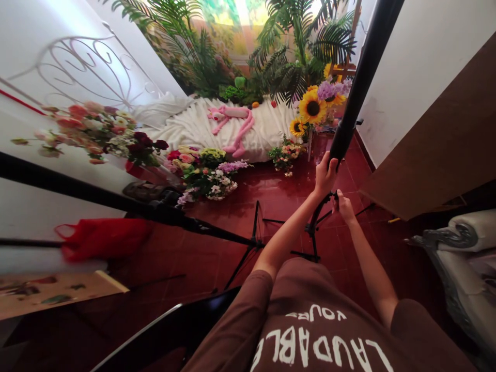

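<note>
My left hand (pixel 324 175) is wrapped around the black pole of a light stand (pixel 362 77), which leans up toward the top right. Just below it, my right hand (pixel 343 207) pinches a small black tightening knob (pixel 334 196) on the same stand. The stand's legs are spread on the red tiled floor (pixel 284 181). To the left, a second black stand (pixel 209 227) slants across the view, its pole passing well clear of both hands.
Ahead, a white draped cloth (pixel 186 124) bears a pink plush toy (pixel 232 113). Flowers (pixel 211 175), sunflowers (pixel 311 108) and palm fronds (pixel 298 46) surround it. A red bag (pixel 104 238) is at left. A brown panel (pixel 434 139) and a carved seat (pixel 461 243) stand at right.
</note>
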The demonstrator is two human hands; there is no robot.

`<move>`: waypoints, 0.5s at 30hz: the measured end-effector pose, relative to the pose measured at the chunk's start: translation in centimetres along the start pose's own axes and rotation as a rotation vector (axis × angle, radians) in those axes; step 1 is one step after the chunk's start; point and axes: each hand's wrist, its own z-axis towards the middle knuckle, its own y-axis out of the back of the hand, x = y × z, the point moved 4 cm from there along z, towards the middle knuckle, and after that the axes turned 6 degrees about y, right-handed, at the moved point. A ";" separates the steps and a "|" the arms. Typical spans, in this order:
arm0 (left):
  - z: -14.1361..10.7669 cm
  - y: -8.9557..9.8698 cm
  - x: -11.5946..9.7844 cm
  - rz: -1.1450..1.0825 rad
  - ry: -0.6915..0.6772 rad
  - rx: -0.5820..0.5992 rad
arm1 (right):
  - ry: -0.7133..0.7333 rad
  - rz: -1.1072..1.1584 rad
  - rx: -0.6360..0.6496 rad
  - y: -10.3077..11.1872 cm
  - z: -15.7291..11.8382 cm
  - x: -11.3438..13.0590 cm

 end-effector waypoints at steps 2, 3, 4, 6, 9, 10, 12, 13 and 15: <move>0.0 0.1 -0.1 0.001 -0.010 0.015 | -0.113 0.089 0.031 -0.5 0.3 0.1; 0.0 0.1 -0.1 0.004 -0.016 0.025 | -0.154 0.138 0.045 -0.6 0.5 0.2; 0.0 0.2 -0.2 0.008 -0.021 0.036 | -0.198 0.202 0.078 -0.7 0.7 0.2; -0.1 0.3 -0.4 0.022 -0.026 0.054 | -0.307 0.373 0.220 -0.8 1.0 0.1; -0.6 0.6 -0.2 0.073 -0.026 0.066 | -0.428 0.647 0.424 -0.8 1.0 0.1; -0.9 0.7 0.1 0.099 -0.025 0.061 | -0.436 0.725 0.430 -0.5 1.0 0.2; -1.7 1.1 1.1 0.156 -0.012 0.041 | -0.440 0.867 0.374 -0.2 0.9 0.2; -2.3 1.3 1.8 0.184 0.001 0.028 | -0.449 0.928 0.341 -0.1 0.7 0.1; -3.6 1.8 3.4 0.246 0.042 0.010 | -0.481 1.032 0.291 -0.3 0.4 0.2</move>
